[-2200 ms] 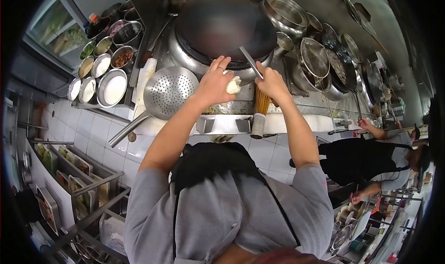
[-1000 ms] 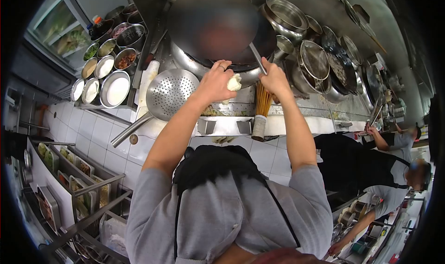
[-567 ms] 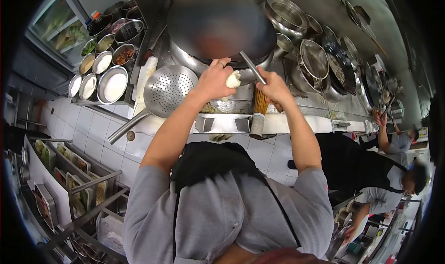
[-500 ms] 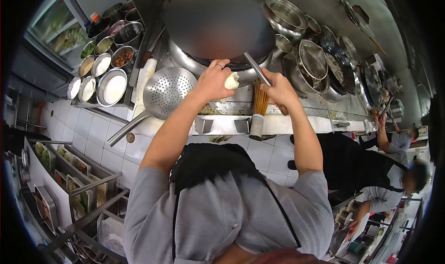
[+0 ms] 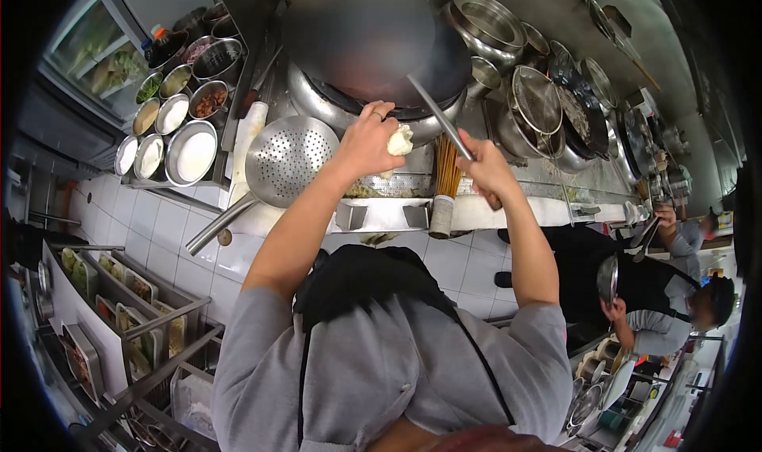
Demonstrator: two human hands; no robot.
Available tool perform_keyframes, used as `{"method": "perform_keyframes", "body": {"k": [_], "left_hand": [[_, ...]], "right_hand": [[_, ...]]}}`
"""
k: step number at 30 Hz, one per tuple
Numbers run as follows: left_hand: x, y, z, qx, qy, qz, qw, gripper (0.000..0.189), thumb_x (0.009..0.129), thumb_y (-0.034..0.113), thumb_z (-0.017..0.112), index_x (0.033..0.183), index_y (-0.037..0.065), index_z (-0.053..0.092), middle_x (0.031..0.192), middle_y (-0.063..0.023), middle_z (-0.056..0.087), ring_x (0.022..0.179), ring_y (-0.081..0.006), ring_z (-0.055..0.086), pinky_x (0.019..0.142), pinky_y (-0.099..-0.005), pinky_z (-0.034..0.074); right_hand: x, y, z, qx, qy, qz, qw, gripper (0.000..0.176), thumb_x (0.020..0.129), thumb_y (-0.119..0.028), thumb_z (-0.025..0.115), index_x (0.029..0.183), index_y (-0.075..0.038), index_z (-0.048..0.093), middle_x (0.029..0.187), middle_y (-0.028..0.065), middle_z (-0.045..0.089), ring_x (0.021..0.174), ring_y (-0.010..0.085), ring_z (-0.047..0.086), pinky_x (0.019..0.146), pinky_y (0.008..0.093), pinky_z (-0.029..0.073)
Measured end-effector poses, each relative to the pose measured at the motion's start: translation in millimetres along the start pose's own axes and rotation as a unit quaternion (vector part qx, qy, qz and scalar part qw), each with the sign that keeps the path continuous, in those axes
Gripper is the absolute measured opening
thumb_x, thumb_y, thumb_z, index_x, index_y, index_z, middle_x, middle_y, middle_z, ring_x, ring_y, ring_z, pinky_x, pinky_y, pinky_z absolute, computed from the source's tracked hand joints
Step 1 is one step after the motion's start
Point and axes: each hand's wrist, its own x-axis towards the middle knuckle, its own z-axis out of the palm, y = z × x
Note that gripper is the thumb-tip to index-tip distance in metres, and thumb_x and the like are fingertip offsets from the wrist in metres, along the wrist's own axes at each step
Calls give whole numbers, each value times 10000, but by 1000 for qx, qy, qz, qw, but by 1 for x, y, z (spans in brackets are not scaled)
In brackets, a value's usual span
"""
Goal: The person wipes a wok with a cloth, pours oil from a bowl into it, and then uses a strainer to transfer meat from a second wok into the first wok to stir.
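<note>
Just below the blurred wok [image 5: 454, 67], my left hand [image 5: 367, 144] is closed round a bunched pale cloth [image 5: 400, 141] at the wok's near rim. My right hand [image 5: 488, 173] grips a long metal-handled cooking utensil [image 5: 435, 112] with a wooden end. The utensil slants up and left into the wok; its working end is hidden by the blur, as are the wok's contents. A bamboo wok brush [image 5: 446, 178] lies below and left of my right hand. On the other side, a perforated strainer [image 5: 290, 158] rests beside my left forearm.
Metal containers of white powders and other ingredients [image 5: 194, 152] stand at the left. Stacked steel bowls [image 5: 488, 23] and a wire-mesh strainer [image 5: 536, 99] sit to the right. Food trays [image 5: 139, 277] fill a rack at lower left. Co-workers [image 5: 643, 285] are at the right.
My right hand has shifted slightly down and right, and the utensil's visible shaft reaches lower and further left. My left hand stays nearly still. A co-worker at right now holds up a pan.
</note>
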Motion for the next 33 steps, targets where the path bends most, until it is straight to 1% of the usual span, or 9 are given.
{"method": "perform_keyframes", "body": {"k": [8, 10, 13, 16, 17, 20, 22, 27, 33], "left_hand": [[-1, 1, -1, 0, -22, -3, 1000, 479, 595, 255, 727, 960, -44, 643, 1370, -237, 449, 1322, -369, 362, 1030, -446, 405], [-2, -1, -2, -12, -14, 3, 1000, 486, 591, 250, 730, 967, -45, 636, 1374, -238, 440, 1316, -377, 361, 1036, -459, 394], [-24, 0, 0, -78, 95, -2, 992, 488, 626, 226, 735, 1013, -44, 611, 1249, -229, 542, 1191, -344, 509, 966, -425, 456], [-45, -1, 20, -454, 91, -336, 820, 446, 712, 210, 725, 1059, -30, 578, 1060, -170, 628, 966, -268, 632, 832, -362, 520], [-40, -1, 27, -547, 159, -348, 745, 374, 782, 173, 695, 1078, -13, 561, 932, -108, 650, 805, -195, 652, 716, -315, 535], [-8, -13, 12, -608, 102, -450, 646, 497, 905, 487, 544, 1121, 40, 556, 1005, -109, 653, 857, -207, 662, 707, -381, 558], [16, -27, 17, -616, 59, -474, 626, 549, 904, 613, 451, 1116, 118, 553, 1015, -85, 652, 882, -222, 659, 717, -407, 557], [55, -45, 39, -679, 87, -509, 522, 369, 878, 361, 594, 1097, 67, 552, 955, -121, 648, 814, -258, 663, 645, -414, 573], [64, -1, 2, -669, 138, -526, 506, 211, 871, 183, 556, 1023, 36, 548, 902, -130, 635, 747, -268, 639, 578, -410, 541]], "right_hand": [[73, -33, 25, -9, 92, -20, 995, 607, 828, -94, 586, 1401, -5, 406, 641, 163, 619, 452, 198, 583, 453, 348, 467], [74, -35, 23, 39, 68, -43, 996, 656, 847, -74, 581, 1451, -35, 328, 557, 55, 532, 412, 133, 525, 387, 298, 413], [46, -32, 15, 67, 34, -74, 994, 630, 822, -70, 596, 1417, -29, 393, 601, 101, 574, 437, 158, 558, 430, 329, 452], [25, -14, 13, 129, -34, -19, 991, 627, 838, -79, 588, 1432, -69, 387, 557, 66, 539, 410, 139, 519, 394, 318, 422], [27, -8, 13, 115, -29, -13, 993, 613, 855, -76, 576, 1435, -58, 379, 557, 32, 504, 401, 112, 493, 374, 290, 397], [22, -15, 9, 66, 16, -40, 997, 601, 860, -70, 557, 1431, -23, 373, 551, -6, 461, 389, 94, 467, 357, 269, 377], [4, -19, 10, 23, 56, -63, 996, 602, 854, -66, 556, 1426, -12, 376, 549, -7, 459, 390, 97, 467, 360, 274, 381], [-62, -26, -17, 150, -26, -20, 988, 618, 848, -35, 586, 1433, -57, 386, 590, 5, 484, 389, 90, 453, 357, 261, 371], [-99, -44, -64, 152, -123, 19, 980, 597, 872, -30, 577, 1435, -76, 385, 590, 3, 500, 393, 84, 471, 351, 242, 375]]}}
